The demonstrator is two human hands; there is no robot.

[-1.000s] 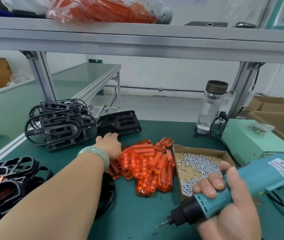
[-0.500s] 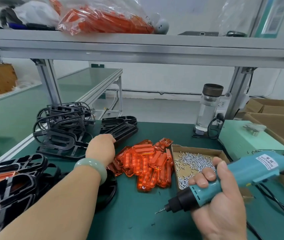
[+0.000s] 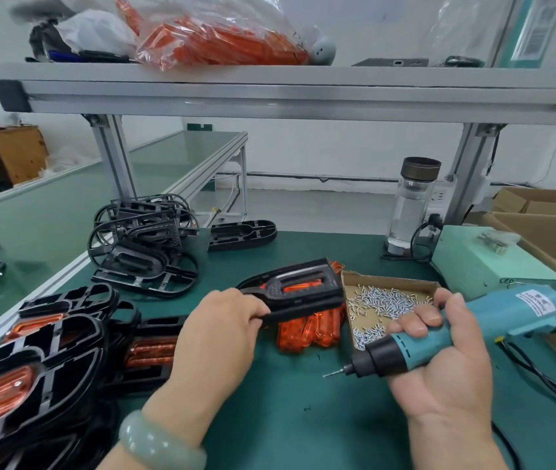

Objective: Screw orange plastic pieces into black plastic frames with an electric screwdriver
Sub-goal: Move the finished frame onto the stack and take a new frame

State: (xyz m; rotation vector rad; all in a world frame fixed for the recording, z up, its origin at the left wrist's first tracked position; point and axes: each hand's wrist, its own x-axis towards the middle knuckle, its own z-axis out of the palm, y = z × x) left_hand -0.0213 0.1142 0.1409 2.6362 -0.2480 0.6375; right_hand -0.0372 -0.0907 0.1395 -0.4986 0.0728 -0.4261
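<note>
Black frame [image 3: 303,290]: moulded plastic, matt, slight sheen on ribs. Orange pieces [image 3: 307,332]: translucent plastic, glossy. Electric screwdriver [image 3: 493,313]: smooth teal plastic body, satin; metal bit. Screws [image 3: 385,301]: bright metal, in raw brown cardboard tray [image 3: 392,282]. Bench mat [image 3: 303,418]: green, matt. Shelf rail [image 3: 270,96]: brushed aluminium.

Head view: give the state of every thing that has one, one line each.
left hand, gripping black frame.
black frame, held tilted over orange pieces.
right hand, gripping electric screwdriver.
electric screwdriver, bit pointing left, touching nothing.
screw box, open, holding loose screws.
bottle, upright, capped.
</note>
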